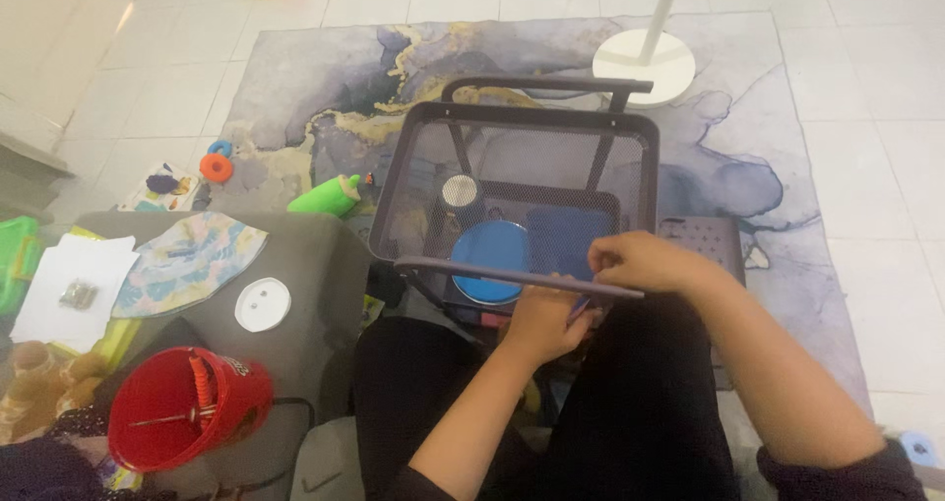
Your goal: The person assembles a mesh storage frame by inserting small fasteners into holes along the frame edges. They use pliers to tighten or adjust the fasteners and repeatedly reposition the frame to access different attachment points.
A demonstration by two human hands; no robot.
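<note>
Both hands work at the near rim of the black mesh cart basket [512, 147]: right hand [640, 262] pinching the rim, left hand [541, 326] closed underneath. The basket could tip if the grip slips.

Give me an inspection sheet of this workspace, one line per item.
Surface: marbled rug on white tiled floor.
Job's things: dark mesh basket cart; blue round lid seen inside.
Clutter: red bucket, white disc, green bottle, orange ring.
Hands: left hand under the cart's front rail; right hand on the rail.
Cables: nothing seen.
Surroundings: white lamp base.
</note>
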